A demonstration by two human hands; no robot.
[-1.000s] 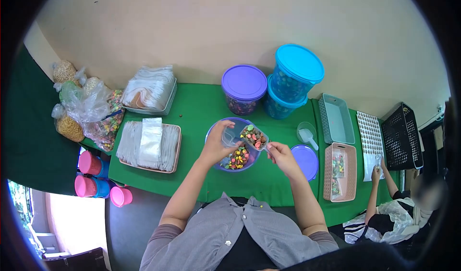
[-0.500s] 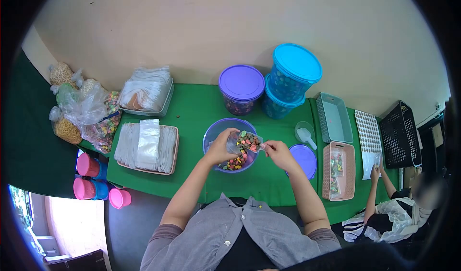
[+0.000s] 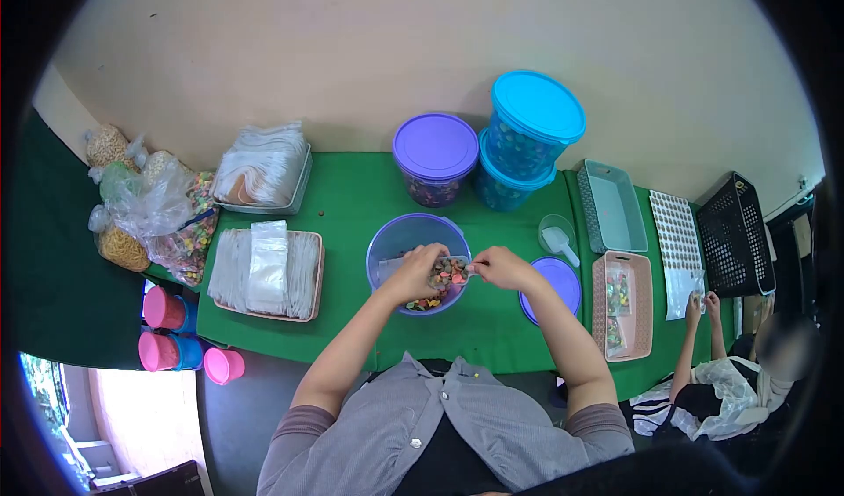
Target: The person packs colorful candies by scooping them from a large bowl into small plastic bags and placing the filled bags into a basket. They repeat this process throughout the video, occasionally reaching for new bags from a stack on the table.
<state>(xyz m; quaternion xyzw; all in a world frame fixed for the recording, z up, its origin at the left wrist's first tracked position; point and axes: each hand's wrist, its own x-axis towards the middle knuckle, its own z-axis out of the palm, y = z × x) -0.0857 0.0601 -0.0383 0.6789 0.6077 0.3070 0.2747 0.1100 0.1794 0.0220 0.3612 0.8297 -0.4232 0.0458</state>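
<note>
A purple bowl stands on the green table in front of me, with colourful mixed candies in its bottom. Over it, my right hand is closed around the handle of a clear scoop filled with brown, green and pink pieces. My left hand is closed on a clear plastic bag, whose end shows beyond the knuckles. The scoop's front edge reaches the left fingers, which partly hide the bag's mouth.
Baskets of plastic bags stand left. Lidded purple and blue tubs stand behind the bowl. A purple lid, a cup with a scoop and a pink basket lie right. Another person's hands hold a small packet.
The scoop and both hands have shifted slightly left and lower, and the left hand has turned over the bag. At the right, the other person's hands have come together.
</note>
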